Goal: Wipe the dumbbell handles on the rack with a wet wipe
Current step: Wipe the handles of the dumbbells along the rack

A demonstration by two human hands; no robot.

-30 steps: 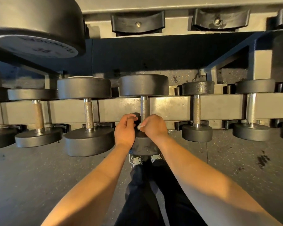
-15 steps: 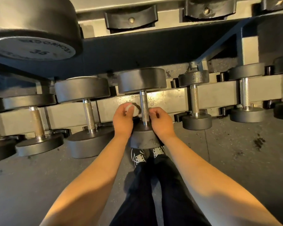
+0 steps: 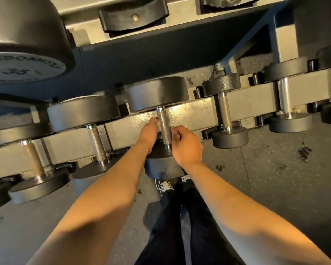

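Knurled steel shows on the handle of the middle dumbbell, which lies across the grey rack rail in the centre of the frame. The left hand is at the left side of this handle; its fingers go behind the bar, and a small pale piece, probably the wet wipe, shows at its fingertips. If the hand really grips the wipe I cannot tell. The right hand is just at the right of the handle, with fingers curled and thumb and forefinger pinched near the bar; what it pinches is too small to see. Other dumbbells rest on the same rail at both sides. A big dumbbell head marked 35 fills the upper left of the frame. Below the arms are dark trousers and a speckled floor.
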